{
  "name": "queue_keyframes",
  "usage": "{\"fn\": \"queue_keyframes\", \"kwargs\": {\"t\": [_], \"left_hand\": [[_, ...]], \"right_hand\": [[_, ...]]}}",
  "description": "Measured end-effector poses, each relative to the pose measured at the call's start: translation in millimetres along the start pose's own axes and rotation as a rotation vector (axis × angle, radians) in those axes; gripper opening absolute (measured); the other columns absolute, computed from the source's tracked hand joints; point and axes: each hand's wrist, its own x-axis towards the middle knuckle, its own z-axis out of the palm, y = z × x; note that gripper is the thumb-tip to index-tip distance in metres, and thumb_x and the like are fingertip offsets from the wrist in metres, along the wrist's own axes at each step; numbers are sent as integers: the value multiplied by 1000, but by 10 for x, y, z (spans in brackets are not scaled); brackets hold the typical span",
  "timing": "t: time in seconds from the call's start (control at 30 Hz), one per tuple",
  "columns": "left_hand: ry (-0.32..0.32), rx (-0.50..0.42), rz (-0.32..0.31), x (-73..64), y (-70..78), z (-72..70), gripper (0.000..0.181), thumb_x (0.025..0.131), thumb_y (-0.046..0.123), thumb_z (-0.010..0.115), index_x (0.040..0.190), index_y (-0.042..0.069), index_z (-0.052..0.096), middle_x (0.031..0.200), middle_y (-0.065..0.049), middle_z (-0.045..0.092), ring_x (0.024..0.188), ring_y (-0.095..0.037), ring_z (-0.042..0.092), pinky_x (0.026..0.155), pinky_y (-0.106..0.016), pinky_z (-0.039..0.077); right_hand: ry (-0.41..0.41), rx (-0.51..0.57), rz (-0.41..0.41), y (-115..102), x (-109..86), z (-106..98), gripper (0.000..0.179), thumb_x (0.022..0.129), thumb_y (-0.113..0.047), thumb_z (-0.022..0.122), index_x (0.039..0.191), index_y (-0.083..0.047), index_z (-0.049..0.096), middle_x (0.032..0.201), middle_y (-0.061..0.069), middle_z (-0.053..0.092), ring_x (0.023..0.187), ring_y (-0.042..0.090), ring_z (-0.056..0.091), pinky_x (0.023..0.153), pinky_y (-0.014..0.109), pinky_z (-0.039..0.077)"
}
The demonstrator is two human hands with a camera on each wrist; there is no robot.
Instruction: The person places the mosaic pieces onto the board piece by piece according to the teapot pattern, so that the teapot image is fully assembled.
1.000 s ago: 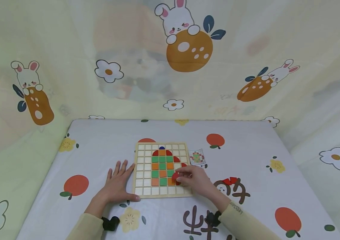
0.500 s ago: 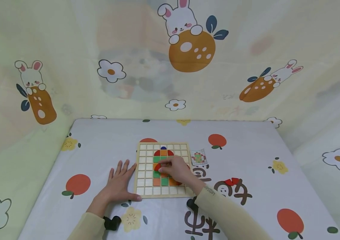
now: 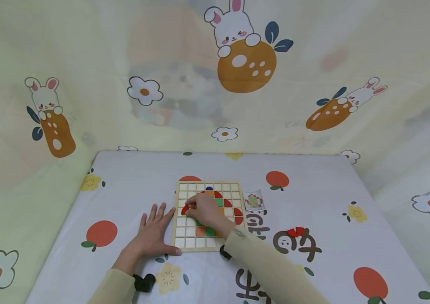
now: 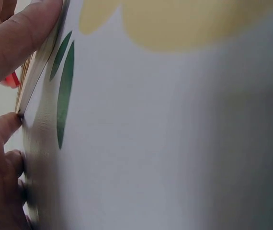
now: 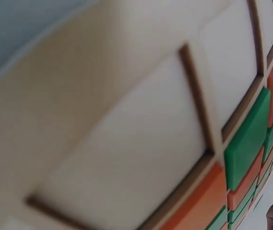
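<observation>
A wooden grid board [image 3: 181, 242] lies on the table, partly filled with green, orange and red pieces. My left hand [image 3: 151, 237] rests at its left side with fingers spread; the thumb touches the near left corner and the index finger the left edge. Over the board's left columns, my right hand [image 3: 208, 212] pinches a red piece [image 3: 184, 210] with curved edges between thumb and fingers. That red piece [image 4: 12, 80] also shows in the left wrist view. Some tiles are hidden beneath the right hand. Green tiles [image 5: 246, 139] and orange ones sit in cells in the right wrist view.
A small pattern card [image 3: 254, 201] lies right of the board. The table wears a white cloth [image 3: 309, 198] printed with fruit, flowers and dark characters. A printed curtain [image 3: 184, 139] hangs behind it.
My right hand has carried the red piece leftward across the board, from its right side to its left columns. The left hand has stayed at the board's edge.
</observation>
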Motion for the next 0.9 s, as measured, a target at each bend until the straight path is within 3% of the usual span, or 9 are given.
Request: {"fn": "queue_keyframes", "kwargs": {"t": [0.23, 0.47, 0.9], "left_hand": [[4, -6, -2, -2, 11, -6, 127, 61, 61, 90, 163, 17, 28, 172, -18, 11, 159, -44, -4, 123, -72, -2], [-2, -8, -5, 2, 10, -2, 127, 61, 61, 89, 163, 19, 27, 172, -17, 11, 159, -44, -5, 123, -72, -2], [-4, -3, -8, -2, 9, -2, 126, 61, 61, 89, 163, 20, 27, 173, -16, 11, 159, -43, -4, 123, -72, -2]], "right_hand": [[18, -91, -34, -58, 29, 54, 25, 91, -17, 79, 114, -7, 78, 91, 1, 70, 78, 13, 53, 68, 23, 46], [25, -116, -2, -80, 28, 96, 24, 91, -16, 78, 113, -7, 79, 113, 6, 76, 103, 19, 65, 93, 34, 57], [-27, -107, 55, -124, 29, 85, 31, 91, -22, 80, 119, -9, 77, 120, 4, 76, 111, 19, 66, 100, 35, 56]]}}
